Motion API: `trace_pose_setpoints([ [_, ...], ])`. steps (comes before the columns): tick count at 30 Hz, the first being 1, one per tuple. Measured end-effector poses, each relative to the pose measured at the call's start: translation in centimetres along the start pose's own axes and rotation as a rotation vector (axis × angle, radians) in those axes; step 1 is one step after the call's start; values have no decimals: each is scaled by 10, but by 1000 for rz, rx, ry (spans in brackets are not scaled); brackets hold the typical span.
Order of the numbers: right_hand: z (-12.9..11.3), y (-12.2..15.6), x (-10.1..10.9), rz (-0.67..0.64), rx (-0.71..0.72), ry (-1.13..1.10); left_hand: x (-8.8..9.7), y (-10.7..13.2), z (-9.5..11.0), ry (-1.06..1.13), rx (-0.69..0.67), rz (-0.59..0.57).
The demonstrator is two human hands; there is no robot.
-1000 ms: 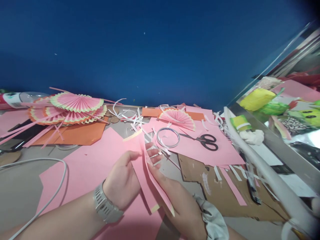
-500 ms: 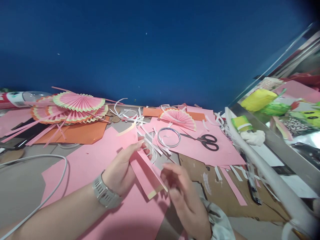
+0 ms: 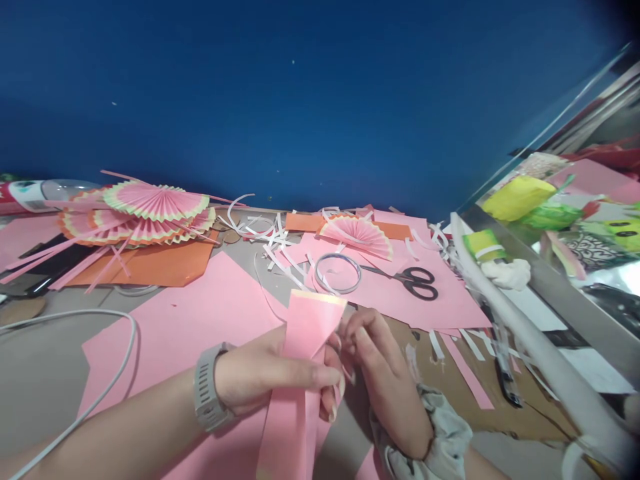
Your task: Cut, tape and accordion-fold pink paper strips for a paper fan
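Observation:
My left hand (image 3: 260, 377) grips a folded pink paper strip (image 3: 306, 327) with a pale yellow edge at its far end. The thumb lies across the front and the fingers wrap behind it; the strip runs down out of the picture. Close to the strip's right side, my right hand (image 3: 390, 380) has its fingers bent and pinched together. Whatever is between those fingertips is too small to make out. Beneath the left arm lies a large pink paper sheet (image 3: 200, 320). A tape roll (image 3: 319, 281) and black-handled scissors (image 3: 419, 283) rest beyond the hands.
Pleated pink paper fans (image 3: 163, 200) with yellow and orange edges sit at back left on orange paper (image 3: 150, 263). Another pleated fan (image 3: 357, 237) lies behind the tape. Cardboard (image 3: 450, 393), a cutter (image 3: 507, 383) and a white bar (image 3: 520, 327) are right. A cable (image 3: 133, 347) curves left.
My left hand has shifted right and turned the pink strip, so its yellow-edged end now points away from me. My right hand has risen slightly, its fingers drawn together beside the strip.

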State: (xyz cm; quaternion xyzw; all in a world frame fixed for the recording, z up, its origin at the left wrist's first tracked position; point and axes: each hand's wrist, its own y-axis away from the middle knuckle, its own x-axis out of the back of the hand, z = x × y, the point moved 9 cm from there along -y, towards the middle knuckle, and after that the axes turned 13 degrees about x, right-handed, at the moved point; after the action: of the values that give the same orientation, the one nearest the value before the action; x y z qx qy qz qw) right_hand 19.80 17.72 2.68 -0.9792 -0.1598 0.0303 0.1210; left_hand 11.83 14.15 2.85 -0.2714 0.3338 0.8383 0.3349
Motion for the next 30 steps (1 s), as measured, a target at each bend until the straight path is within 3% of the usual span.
trace_pose_setpoints([
  [4, -8, 2, -29, -315, -37, -198, -5, -1, -8, -146, 98, -69],
  [6, -8, 3, -31, -370, -51, -158, -4, -2, -8, -209, 113, -63],
  [9, -5, 1, -25, -327, -37, -102, -7, -3, -14, -300, 176, -80],
  [12, 5, 4, -26, -302, -119, -165, -10, -4, -24, -345, 245, -110],
  [17, 14, 8, -28, -285, -234, -169, -11, -10, -35, -253, 293, -86],
  [21, 11, 1, -18, -213, -151, 36, -3, -17, -31, -129, 209, 45],
  [24, 11, -1, -13, -188, -135, 92, 3, -18, -29, -209, 155, 135],
  [30, 0, -2, -16, -216, -87, -22, -6, -13, -32, -64, 155, -51],
])
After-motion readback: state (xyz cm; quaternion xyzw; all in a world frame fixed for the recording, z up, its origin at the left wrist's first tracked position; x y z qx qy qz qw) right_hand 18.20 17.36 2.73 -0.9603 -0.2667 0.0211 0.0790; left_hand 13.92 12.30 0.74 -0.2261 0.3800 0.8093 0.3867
